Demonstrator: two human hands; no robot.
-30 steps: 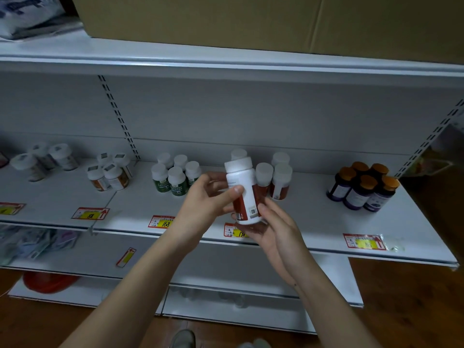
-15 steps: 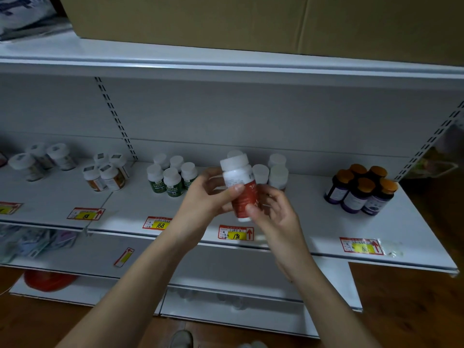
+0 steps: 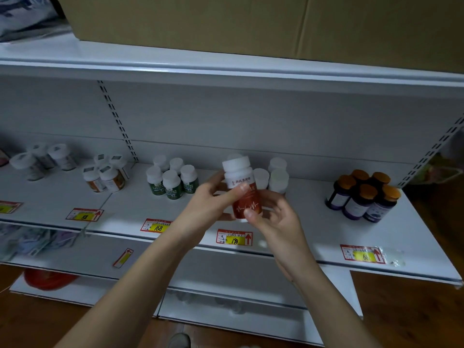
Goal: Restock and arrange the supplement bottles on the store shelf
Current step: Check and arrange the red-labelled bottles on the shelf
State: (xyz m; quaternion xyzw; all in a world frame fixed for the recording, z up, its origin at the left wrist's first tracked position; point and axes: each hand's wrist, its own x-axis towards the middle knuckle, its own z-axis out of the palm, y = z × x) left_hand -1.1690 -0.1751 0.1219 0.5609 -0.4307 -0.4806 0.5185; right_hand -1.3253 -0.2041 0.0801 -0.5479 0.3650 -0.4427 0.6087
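A red-and-white supplement bottle [image 3: 241, 183] with a white cap is held upright above the front of the white shelf [image 3: 313, 232]. My left hand [image 3: 213, 204] grips it from the left, thumb across its white upper label. My right hand [image 3: 273, 219] holds its lower part from the right, thumb on the red label. Behind it stand matching white-capped bottles [image 3: 272, 178], partly hidden by the held bottle.
Green-labelled bottles [image 3: 172, 180] stand left of my hands, orange-labelled ones [image 3: 105, 178] and white ones [image 3: 40, 159] farther left. Purple bottles with orange caps [image 3: 364, 195] stand at right. Price tags [image 3: 234, 237] line the shelf edge. A cardboard box [image 3: 251, 23] sits on the shelf above.
The bottle has been turned in my hands, so its red front label now faces me instead of its barcode side. My right hand has slid from under it to its right side.
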